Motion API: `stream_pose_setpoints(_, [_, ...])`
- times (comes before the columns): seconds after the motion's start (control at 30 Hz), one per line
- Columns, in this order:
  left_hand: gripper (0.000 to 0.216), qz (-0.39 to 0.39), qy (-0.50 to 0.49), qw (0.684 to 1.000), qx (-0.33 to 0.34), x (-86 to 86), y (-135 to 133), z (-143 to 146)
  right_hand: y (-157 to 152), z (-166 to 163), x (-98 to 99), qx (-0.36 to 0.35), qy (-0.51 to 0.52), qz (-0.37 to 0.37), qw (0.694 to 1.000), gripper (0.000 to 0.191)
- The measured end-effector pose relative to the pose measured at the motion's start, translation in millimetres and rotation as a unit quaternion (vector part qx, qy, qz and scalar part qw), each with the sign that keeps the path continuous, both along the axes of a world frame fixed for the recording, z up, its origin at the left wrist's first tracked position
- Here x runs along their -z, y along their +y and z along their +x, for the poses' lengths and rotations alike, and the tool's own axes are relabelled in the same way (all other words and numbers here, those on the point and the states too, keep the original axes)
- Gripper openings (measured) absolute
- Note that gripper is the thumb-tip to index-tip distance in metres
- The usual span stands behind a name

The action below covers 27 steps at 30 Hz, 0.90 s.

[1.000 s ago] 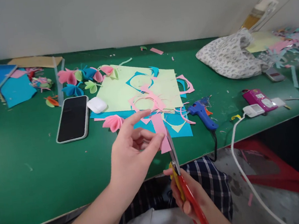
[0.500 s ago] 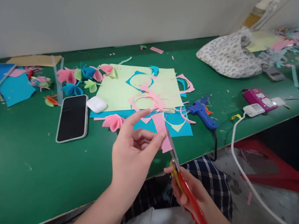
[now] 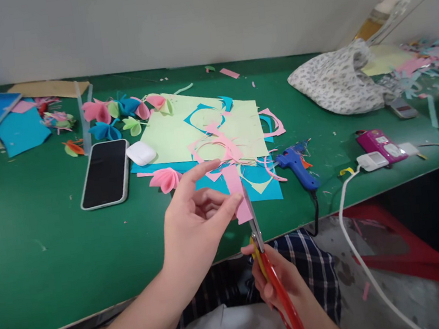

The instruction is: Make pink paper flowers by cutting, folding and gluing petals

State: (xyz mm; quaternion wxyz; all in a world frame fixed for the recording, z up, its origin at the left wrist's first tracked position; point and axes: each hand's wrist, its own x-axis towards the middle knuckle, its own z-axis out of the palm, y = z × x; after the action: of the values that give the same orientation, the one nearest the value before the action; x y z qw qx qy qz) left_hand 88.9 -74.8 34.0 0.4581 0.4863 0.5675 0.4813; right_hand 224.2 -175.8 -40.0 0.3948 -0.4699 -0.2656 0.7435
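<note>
The left hand (image 3: 195, 226) pinches a pink strip (image 3: 235, 190) between thumb and fingertips, index finger stretched out, above the near edge of the desk (image 3: 34, 251). The right hand (image 3: 276, 285) is closed around the red and yellow handles of the scissors (image 3: 257, 234). Their blades run up along the strip's right edge and seem to touch it, though how far they gape is hard to tell. Just beyond lie a blue sheet (image 3: 265, 191), a green sheet (image 3: 171, 135) and a paper flower (image 3: 166, 179). A glue gun (image 3: 296, 165) lies to the right, and a phone (image 3: 105, 173) to the left.
</note>
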Motion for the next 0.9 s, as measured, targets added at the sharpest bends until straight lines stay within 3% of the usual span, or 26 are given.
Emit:
stream_pose_setpoints(0.13, [0.042, 0.003, 0.001, 1.0, 0.01, 0.7, 0.3, -1.0, 1.7, -0.8, -6.8, 0.002, -0.004, -0.01, 1.0, 0.07])
stream_pose_setpoints(0.9, [0.042, 0.001, -0.005, 1.0, 0.011, 0.8, 1.9, -1.4, 2.4, 0.8, -5.7, 0.007, -0.003, -0.023, 1.0, 0.061])
